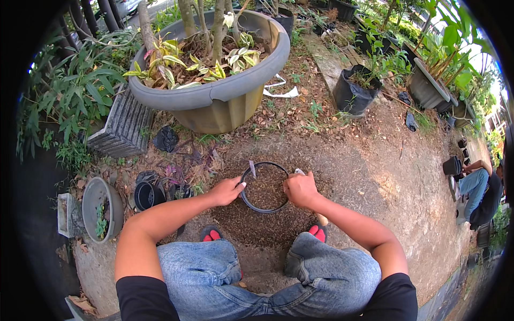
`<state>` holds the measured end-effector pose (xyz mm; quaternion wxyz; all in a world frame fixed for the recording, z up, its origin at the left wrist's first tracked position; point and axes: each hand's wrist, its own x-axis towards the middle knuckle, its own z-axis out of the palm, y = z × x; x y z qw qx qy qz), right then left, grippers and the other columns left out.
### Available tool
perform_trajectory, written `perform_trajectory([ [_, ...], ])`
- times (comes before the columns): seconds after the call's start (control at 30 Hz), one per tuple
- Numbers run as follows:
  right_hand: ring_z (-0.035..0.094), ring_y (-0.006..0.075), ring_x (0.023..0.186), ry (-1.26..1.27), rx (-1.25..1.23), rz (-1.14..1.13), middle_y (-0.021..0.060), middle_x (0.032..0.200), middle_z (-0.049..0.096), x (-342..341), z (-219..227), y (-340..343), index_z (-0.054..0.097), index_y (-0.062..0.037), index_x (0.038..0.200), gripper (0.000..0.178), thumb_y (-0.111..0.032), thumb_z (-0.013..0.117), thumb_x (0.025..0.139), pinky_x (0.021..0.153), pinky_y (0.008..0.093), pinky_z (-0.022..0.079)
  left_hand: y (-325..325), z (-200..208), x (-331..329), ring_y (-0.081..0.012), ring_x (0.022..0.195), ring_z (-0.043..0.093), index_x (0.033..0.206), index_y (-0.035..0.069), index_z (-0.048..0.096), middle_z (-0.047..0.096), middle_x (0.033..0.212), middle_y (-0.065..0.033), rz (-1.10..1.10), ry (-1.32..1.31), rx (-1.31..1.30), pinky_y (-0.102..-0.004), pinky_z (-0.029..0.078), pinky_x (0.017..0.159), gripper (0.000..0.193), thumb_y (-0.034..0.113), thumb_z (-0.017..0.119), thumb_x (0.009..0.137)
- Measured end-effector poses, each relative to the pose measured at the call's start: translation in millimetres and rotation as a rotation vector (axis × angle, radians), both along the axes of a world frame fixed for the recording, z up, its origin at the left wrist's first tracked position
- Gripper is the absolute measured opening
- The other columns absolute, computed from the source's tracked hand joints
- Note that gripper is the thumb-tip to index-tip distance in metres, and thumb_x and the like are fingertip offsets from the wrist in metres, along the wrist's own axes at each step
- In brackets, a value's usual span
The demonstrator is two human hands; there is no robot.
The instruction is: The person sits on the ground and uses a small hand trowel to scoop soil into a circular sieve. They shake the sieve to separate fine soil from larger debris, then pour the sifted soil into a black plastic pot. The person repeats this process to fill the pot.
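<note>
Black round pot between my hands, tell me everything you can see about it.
The black round pot shows mainly as a thin circular rim, smooth and plastic-looking, its opening facing up. Brown, crumbly, soil-like mix shows inside the ring, and similar loose scatter surrounds it. A pale purplish strip stands at the rim's upper left. Its outer wall and depth can't be seen. Your left hand grips the left edge; your right hand is at the right edge, contact unclear.

The pot [265,211] was coloured black, the soil [257,227] brown, the jeans [198,270] blue; leaves [172,60] were striped green and yellow.
</note>
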<state>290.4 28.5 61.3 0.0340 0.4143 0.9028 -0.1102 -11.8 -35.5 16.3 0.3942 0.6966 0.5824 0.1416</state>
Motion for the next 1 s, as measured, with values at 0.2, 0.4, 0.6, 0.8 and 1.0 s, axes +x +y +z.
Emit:
perform_trajectory([
  [0.2,0.071,0.0328,0.095,0.156,-0.196,-0.098,0.0091,0.094,0.075,16.1,-0.1,18.8,0.076,-0.0168,0.09,0.011,-0.02,0.067,0.085,0.088,0.0572,0.048,1.2,-1.9,-0.6,-0.0344,0.079,0.066,0.109,0.003,0.054,0.064,0.081,-0.0169,-0.003,0.011,0.0,-0.0467,0.049,0.076,0.035,0.037,0.045,0.109],
  [0.4,0.072,0.0333,0.095,-0.034,-0.332,-0.065,0.0095,0.091,0.076,25.9,37.8,36.3,0.079,-0.0202,0.086,0.012,-0.019,0.07,0.078,0.086,0.0521,0.053,0.1,0.0,-2.7,-0.0322,0.078,0.066,0.109,0.004,0.054,0.064,0.079,-0.0153,0.003,0.006,-0.041,-0.0465,0.049,0.075,0.033,0.036,0.045,0.109],
  [0.6,0.071,0.0327,0.094,0.1,-0.112,-0.05,0.0092,0.092,0.074,12.7,21.2,15.8,0.079,-0.0187,0.085,0.012,-0.026,0.073,0.077,0.089,0.0575,0.049,-0.5,-0.1,-2.7,-0.0334,0.078,0.066,0.11,0.004,0.054,0.063,0.079,-0.0154,0.006,0.014,-0.023,-0.0467,0.049,0.075,0.033,0.036,0.045,0.108],
  [0.8,0.068,0.0283,0.103,-0.094,-0.003,-0.014,0.0076,0.099,0.071,-3.9,11.4,0.1,0.078,-0.0134,0.084,0.022,-0.033,0.079,0.075,0.091,0.0563,0.044,-0.4,5.5,0.5,-0.0352,0.079,0.066,0.117,0.006,0.055,0.063,0.08,-0.0161,0.01,0.011,-0.035,-0.0477,0.048,0.076,0.033,0.037,0.045,0.108],
  [1.0,0.067,0.0264,0.101,-0.128,0.04,-0.036,0.0055,0.098,0.071,-7.6,2.0,-2.1,0.077,-0.0119,0.083,0.022,-0.032,0.079,0.074,0.088,0.0535,0.042,-0.3,9.7,1.5,-0.0361,0.08,0.066,0.115,0.005,0.054,0.063,0.08,-0.0175,0.021,0.004,-0.062,-0.0485,0.048,0.076,0.034,0.037,0.045,0.108],
])
